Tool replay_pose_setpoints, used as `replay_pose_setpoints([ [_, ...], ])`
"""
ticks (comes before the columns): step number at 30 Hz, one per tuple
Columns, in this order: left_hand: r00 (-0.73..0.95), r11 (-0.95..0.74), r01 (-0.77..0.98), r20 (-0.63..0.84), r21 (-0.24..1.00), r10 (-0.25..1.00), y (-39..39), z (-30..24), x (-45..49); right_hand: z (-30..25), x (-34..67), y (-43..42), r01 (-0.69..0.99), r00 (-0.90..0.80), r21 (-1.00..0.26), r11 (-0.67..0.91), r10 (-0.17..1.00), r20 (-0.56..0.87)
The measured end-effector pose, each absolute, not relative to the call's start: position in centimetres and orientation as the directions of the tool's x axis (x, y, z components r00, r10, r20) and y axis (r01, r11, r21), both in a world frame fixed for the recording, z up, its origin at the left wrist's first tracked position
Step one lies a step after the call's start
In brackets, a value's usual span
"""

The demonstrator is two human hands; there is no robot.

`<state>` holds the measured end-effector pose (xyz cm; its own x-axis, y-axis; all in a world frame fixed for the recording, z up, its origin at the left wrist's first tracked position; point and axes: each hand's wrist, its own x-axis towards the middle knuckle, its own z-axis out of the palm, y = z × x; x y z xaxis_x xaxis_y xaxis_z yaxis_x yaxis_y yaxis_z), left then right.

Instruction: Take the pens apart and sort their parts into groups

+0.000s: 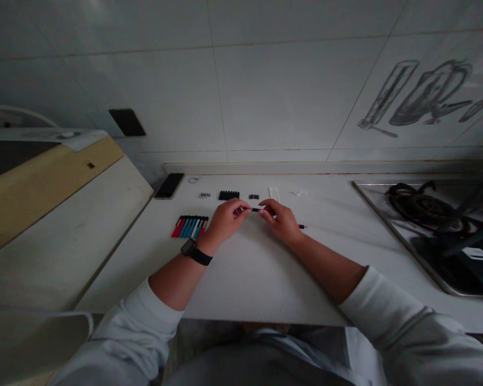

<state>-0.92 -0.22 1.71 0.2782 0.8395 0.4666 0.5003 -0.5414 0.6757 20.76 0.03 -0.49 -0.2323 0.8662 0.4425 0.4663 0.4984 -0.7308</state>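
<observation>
My left hand (225,219), with a black watch on its wrist, is closed in a pinch on a small part I cannot make out. My right hand (279,219) is closed around a thin pen-like piece with a black front end (256,209) and a red tip (302,227) sticking out behind the palm. Both hands meet over the white counter (245,268), their fingertips almost touching. A row of red, blue and black pen barrels (190,227) lies just left of my left hand.
At the counter's back lie a black phone (169,185), small springs (204,195), a row of black parts (228,195), a dark small piece (253,197), white sticks (273,193) and white bits (298,193). A gas hob (430,214) sits right; a wooden board (44,182) slopes left.
</observation>
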Motion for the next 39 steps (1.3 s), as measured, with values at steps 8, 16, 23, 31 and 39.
replay_pose_setpoints([
  [8,0.285,-0.576,0.503,0.505,0.645,0.814,-0.29,2.05,-1.09,-0.29,20.70,0.03,0.492,-0.274,-0.684,0.539,0.841,0.466],
  [16,0.265,-0.648,0.498,0.611,0.576,0.746,-0.21,2.02,-1.27,-0.49,20.71,-0.06,0.447,-0.288,-0.700,0.557,0.831,0.477],
  [23,0.277,-0.668,0.502,0.630,0.549,0.726,-0.18,2.15,-1.43,-0.46,20.78,-0.03,0.449,-0.288,-0.698,0.558,0.830,0.478],
  [31,0.310,-0.690,0.479,0.630,0.543,0.712,-0.21,2.33,-1.46,-0.46,20.82,-0.01,0.447,-0.277,-0.690,0.569,0.822,0.498],
  [39,0.370,-0.725,0.500,0.639,0.475,0.674,-0.06,2.13,-1.70,-0.09,21.14,0.08,0.472,-0.362,-0.643,0.603,0.798,0.482],
])
